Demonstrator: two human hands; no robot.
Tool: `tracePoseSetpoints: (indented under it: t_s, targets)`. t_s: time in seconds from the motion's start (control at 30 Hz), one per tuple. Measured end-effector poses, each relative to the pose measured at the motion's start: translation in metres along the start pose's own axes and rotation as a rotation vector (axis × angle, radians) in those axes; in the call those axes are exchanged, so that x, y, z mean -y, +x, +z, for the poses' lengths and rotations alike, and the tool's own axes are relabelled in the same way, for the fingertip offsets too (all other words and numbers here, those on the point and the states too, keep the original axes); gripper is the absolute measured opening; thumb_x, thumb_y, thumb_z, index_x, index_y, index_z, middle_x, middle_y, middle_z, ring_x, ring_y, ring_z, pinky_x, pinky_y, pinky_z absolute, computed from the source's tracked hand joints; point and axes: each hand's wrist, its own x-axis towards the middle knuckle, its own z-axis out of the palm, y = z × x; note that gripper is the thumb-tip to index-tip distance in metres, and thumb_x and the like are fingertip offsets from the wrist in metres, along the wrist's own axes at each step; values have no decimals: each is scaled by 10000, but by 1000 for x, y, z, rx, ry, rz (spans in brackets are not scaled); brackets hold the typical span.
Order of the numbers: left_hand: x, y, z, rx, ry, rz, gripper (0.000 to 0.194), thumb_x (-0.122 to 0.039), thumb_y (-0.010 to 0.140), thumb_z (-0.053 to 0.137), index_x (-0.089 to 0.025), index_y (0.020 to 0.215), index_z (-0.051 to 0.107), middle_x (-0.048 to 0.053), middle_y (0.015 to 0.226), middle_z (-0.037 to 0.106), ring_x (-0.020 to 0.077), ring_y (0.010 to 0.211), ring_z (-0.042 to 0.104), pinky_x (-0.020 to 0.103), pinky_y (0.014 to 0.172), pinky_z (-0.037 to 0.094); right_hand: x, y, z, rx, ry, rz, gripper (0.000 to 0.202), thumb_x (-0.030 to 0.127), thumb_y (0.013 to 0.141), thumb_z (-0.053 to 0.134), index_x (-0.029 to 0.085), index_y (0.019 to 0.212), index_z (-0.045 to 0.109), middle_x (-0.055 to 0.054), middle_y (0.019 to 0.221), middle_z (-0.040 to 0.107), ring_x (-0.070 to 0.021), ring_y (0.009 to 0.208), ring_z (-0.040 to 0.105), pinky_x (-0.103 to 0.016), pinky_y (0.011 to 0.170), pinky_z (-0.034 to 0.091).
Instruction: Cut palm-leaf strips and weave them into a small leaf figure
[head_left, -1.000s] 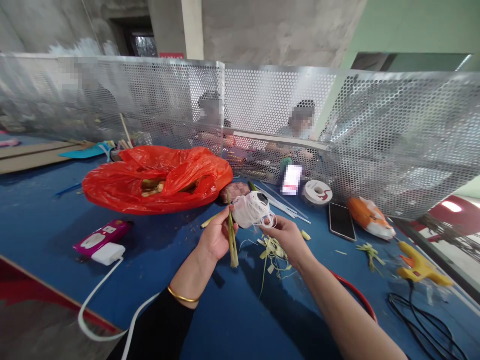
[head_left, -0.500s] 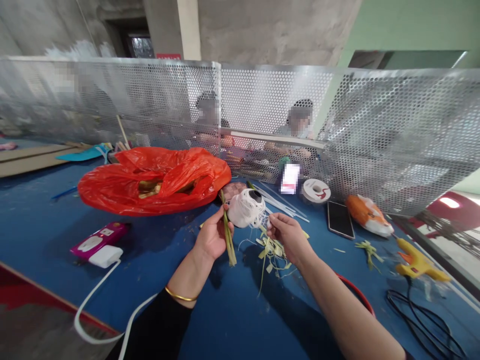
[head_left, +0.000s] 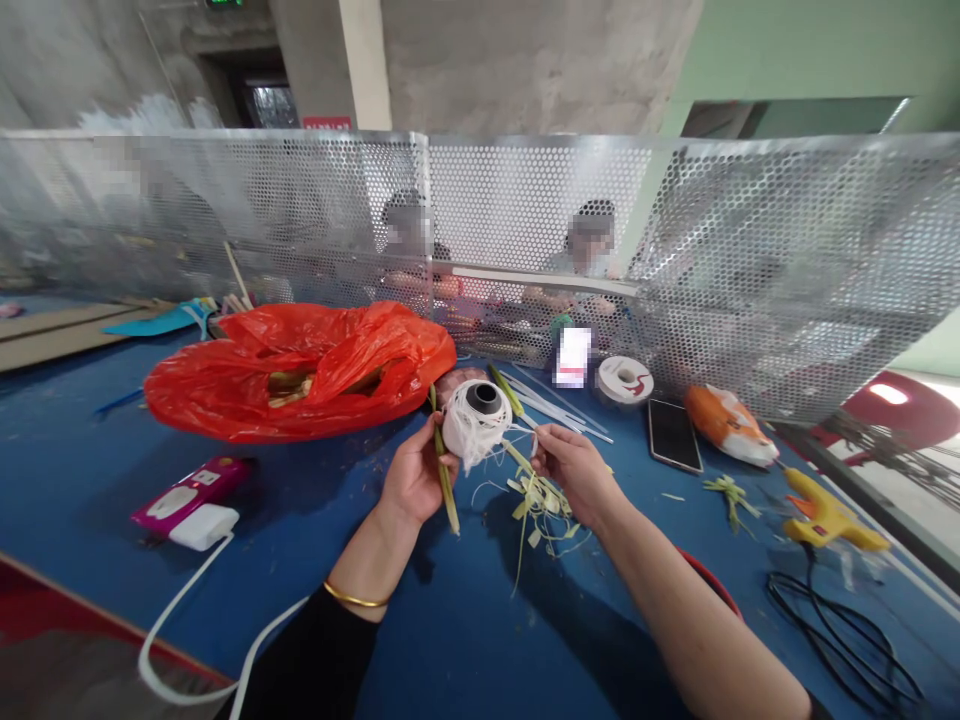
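Head view: hands (head_left: pixel 415 478) grasp thread (head_left: pixel 523 429), slanting stalk (head_left: pixel 448 492) and spool (head_left: pixel 474 432), its core (head_left: pixel 484 398) seemingly upward.

Back wall (head_left: pixel 540 60): bare, mottled grey concrete along the top, with a pale upright pillar (head_left: pixel 365 70) left of centre.
Window (head_left: pixel 271 105): small, in a dark recess at upper left.
Side wall (head_left: pixel 847 45): light green, upper right, with a long opening (head_left: pixel 810 118).
Screen (head_left: pixel 540 190): perforated silvery metal panels spanning the frame's width behind the table.
Table (head_left: pixel 450 640): blue top across the lower half.
Floor (head_left: pixel 97 670): grey, lower left corner.
Lit sign (head_left: pixel 225 3): green, cut by the top edge.
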Motion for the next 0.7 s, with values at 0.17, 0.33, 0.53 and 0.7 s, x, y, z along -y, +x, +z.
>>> tracePoseSetpoints:
  t_s: [0.17, 0.33, 0.53, 0.7]
  targets:
    - [1, 3, 0, 8, 32, 24, 272, -131, 943, 451, -130, 743, 636, 16, 569, 666, 103, 437, 613, 175, 371, 473, 9, -4, 0, 81, -10, -16, 377, 484, 656, 760, 190, 583, 536, 45, 526, 519, -88, 502, 495, -223, 510, 381]
    - [-1, 3, 0, 54, 70, 29, 272, -123, 933, 445, -128, 736, 632, 20, 563, 656, 99, 416, 580, 170, 345, 432, 29, -18, -3, 416, -200, 40, 250, 368, 670, 773, 158, 596, 659, -7, 561, 619, -133, 508, 574, -261, 539, 438]
    - [-2, 3, -4, 92, 133, 42, 234, -150, 912, 469, -129, 790, 668, 33, 597, 680, 122, 433, 596, 183, 348, 448, 27, -8, -13, 251, -446, -108, 181, 322, 710, 742, 193, 595, 688, 51, 415, 516, -91, 403, 456, -222, 448, 344]
    - [-1, -2, 0, 85, 179, 53, 215, -185, 899, 514, -154, 765, 679, 26, 617, 699, 155, 521, 650, 255, 524, 570, 16, -7, 2, 173, -318, -181, 203, 320, 677, 757, 222, 852, 728, 9, 756, 677, -122, 598, 578, -257, 586, 451]
